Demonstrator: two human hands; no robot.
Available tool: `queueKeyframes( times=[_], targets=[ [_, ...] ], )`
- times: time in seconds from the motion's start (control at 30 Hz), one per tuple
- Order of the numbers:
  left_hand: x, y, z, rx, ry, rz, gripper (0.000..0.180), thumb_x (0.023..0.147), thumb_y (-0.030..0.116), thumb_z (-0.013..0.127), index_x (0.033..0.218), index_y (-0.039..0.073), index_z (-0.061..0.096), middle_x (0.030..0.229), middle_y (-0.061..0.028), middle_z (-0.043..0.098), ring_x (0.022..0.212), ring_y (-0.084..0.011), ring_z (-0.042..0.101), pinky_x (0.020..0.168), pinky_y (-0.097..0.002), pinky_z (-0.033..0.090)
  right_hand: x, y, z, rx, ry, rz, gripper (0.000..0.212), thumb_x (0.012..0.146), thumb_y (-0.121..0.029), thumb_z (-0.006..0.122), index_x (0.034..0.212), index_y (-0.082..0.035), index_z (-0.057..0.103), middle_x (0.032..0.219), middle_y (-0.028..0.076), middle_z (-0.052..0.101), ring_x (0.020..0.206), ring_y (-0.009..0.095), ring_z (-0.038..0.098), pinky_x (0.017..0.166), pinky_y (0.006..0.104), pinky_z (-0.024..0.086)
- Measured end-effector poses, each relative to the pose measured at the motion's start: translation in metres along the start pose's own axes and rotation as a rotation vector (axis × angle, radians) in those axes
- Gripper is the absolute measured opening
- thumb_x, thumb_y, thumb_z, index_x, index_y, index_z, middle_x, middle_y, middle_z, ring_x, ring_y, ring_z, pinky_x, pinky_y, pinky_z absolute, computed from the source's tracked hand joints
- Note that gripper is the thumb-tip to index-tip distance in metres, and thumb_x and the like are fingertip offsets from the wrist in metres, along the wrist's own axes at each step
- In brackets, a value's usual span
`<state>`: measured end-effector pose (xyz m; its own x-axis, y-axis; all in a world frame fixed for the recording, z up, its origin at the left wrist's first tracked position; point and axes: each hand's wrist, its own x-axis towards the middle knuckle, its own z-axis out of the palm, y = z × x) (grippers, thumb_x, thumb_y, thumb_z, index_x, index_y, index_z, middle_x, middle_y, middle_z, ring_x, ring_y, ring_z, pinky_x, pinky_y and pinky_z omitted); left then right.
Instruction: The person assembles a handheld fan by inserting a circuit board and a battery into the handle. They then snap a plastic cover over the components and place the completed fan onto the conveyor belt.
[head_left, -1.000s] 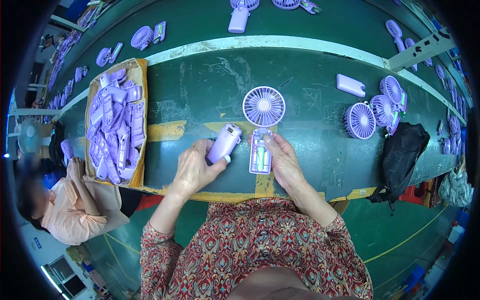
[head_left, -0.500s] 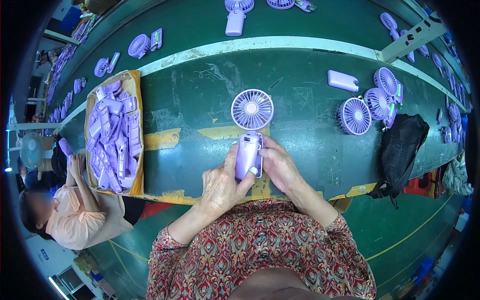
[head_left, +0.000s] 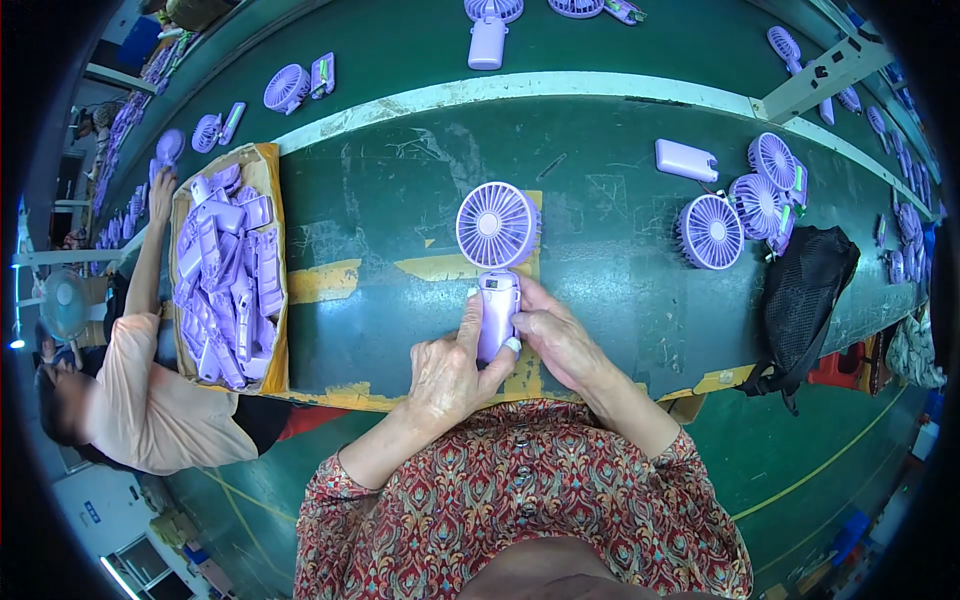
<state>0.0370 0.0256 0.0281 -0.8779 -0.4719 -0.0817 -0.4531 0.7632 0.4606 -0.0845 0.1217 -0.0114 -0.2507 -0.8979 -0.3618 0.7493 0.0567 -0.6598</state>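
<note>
Between my hands, a lavender handheld fan (head_left: 497, 226) stands out over the table, its round grille pointing away from me. My left hand (head_left: 448, 368) grips the handle from the left, with the thumb near its lower end and a finger along its upper side. My right hand (head_left: 560, 340) closes on the handle's right side, thumb and fingers against its edge. A small dark window shows near the top of the handle. The back of the handle is hidden.
At left stands a cardboard box (head_left: 280, 330) of lavender casing parts. To the right lie several fans (head_left: 711, 232), a lavender casing (head_left: 686, 160) and a black mesh bag (head_left: 808, 300). More fans lie beyond the pale rail (head_left: 420, 99). A co-worker (head_left: 150, 400) sits at far left.
The handle's front cover, loose and askew before, now sits flush in line with the fan head, which has tilted slightly. The co-worker has reached forward with a fan.
</note>
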Motion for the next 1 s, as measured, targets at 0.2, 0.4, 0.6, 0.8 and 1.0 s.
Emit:
queueKeyframes(
  times=[0.2, 0.4, 0.6, 0.8, 1.0],
  targets=[
    [-0.003, -0.003, 0.004, -0.001, -0.044, 0.013, 0.070, 0.073, 0.031, 0.067, 0.119, -0.017, 0.045, 0.051, -0.0180, 0.057, 0.044, -0.0311, 0.059, 0.046, -0.0399, 0.049, 0.000, 0.006, 0.004, -0.120, 0.089, -0.016, 0.053, 0.088, -0.006, 0.041, 0.139, -0.003, 0.028, 0.127, 0.008, 0.045, 0.114, 0.018, 0.045, 0.099, 0.0320, 0.036],
    [-0.005, -0.006, 0.006, 0.003, -0.030, 0.056, 0.074, 0.074, 0.032, 0.068, 0.120, -0.019, 0.041, 0.053, -0.0187, 0.058, 0.045, -0.0300, 0.060, 0.045, -0.0396, 0.048, -0.001, 0.006, 0.009, -0.046, 0.131, 0.029, 0.048, 0.092, -0.006, 0.040, 0.139, -0.002, 0.029, 0.126, 0.009, 0.046, 0.113, 0.017, 0.046, 0.097, 0.0307, 0.039],
    [-0.008, -0.005, 0.011, 0.043, -0.011, 0.104, 0.079, 0.074, 0.033, 0.068, 0.123, -0.019, 0.036, 0.057, -0.0183, 0.060, 0.044, -0.0300, 0.060, 0.040, -0.0401, 0.046, -0.004, 0.007, 0.011, 0.016, 0.159, 0.042, 0.048, 0.093, -0.009, 0.042, 0.139, -0.003, 0.028, 0.127, 0.010, 0.045, 0.113, 0.016, 0.045, 0.096, 0.0288, 0.039],
    [-0.008, -0.004, 0.010, 0.024, 0.012, 0.132, 0.079, 0.072, 0.032, 0.069, 0.123, -0.019, 0.036, 0.059, -0.0186, 0.061, 0.045, -0.0298, 0.060, 0.040, -0.0397, 0.046, -0.003, 0.011, 0.013, -0.006, 0.167, -0.035, 0.043, 0.094, -0.014, 0.049, 0.133, -0.002, 0.037, 0.121, 0.008, 0.051, 0.108, 0.013, 0.050, 0.094, 0.0281, 0.042],
    [-0.005, 0.001, 0.004, 0.038, -0.044, 0.126, 0.074, 0.078, 0.034, 0.065, 0.124, -0.017, 0.036, 0.067, -0.0206, 0.062, 0.051, -0.0319, 0.062, 0.045, -0.0418, 0.048, 0.001, 0.013, 0.004, -0.101, 0.185, -0.068, 0.035, 0.094, -0.016, 0.051, 0.125, -0.002, 0.045, 0.110, 0.006, 0.057, 0.098, 0.012, 0.054, 0.088, 0.0269, 0.045]
  ],
)
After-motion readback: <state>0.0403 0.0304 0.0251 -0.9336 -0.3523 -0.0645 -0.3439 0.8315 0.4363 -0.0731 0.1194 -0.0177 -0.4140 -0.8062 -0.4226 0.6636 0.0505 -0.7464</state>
